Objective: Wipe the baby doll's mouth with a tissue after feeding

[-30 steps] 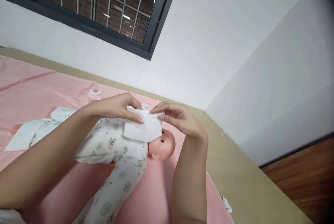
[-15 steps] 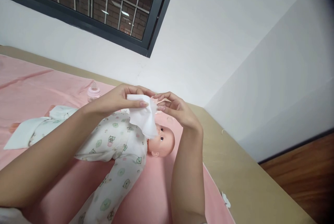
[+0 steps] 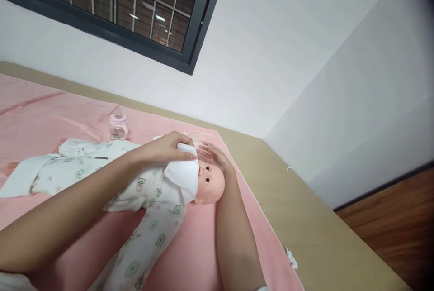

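Observation:
A baby doll (image 3: 213, 183) in a white printed sleepsuit (image 3: 142, 189) lies on its back on a pink cloth (image 3: 44, 114), head to the right. My left hand (image 3: 167, 148) pinches a white tissue (image 3: 183, 175) and holds it against the doll's chin and lower face. Resting on the far side of the doll's head, my right hand (image 3: 214, 157) has its fingers stretched out and nothing in it.
A pink baby bottle (image 3: 118, 126) stands upright on the pink cloth behind the doll. The beige table (image 3: 305, 223) ends at the right over a wooden floor (image 3: 400, 218). A small white scrap (image 3: 291, 259) lies near the cloth's right edge. White walls and a barred window are behind.
Both hands came down from above the doll. My right hand let go of the tissue and settled on the doll's head; my left hand brought the tissue to the doll's face.

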### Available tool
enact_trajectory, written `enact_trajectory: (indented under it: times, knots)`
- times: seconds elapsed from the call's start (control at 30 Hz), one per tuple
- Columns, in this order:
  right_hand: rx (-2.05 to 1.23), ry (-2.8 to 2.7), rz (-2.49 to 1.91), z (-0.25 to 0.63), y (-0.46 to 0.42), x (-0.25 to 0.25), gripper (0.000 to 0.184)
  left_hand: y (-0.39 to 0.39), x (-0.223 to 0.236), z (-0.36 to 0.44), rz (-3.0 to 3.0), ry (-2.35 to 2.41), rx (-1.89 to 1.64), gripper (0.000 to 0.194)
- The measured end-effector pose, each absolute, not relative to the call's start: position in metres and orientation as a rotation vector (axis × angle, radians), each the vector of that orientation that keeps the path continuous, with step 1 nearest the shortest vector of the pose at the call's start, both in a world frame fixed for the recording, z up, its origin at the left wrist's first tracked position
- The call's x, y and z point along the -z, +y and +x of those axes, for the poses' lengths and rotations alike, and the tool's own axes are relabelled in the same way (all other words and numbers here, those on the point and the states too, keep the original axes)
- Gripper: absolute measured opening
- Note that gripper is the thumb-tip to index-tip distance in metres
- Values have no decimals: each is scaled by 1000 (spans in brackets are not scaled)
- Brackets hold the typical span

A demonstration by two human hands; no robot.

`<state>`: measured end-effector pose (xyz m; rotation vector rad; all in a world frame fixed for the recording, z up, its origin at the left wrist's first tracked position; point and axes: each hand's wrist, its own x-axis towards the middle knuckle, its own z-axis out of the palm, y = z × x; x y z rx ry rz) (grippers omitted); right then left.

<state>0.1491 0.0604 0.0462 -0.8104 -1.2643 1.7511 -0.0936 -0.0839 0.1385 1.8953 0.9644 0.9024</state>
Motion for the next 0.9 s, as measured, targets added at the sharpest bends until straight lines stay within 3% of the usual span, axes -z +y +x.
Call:
enact_trajectory:
  times: [0.23,0.9]
  knots:
    - [-1811,-1171,-908,148,69,-12,35,-76,-119,-77,2076,1117,-768,23]
    - [-1745,-1020,-924,149,88,4,20,-74,-115,-77,2263,1291,-762,21]
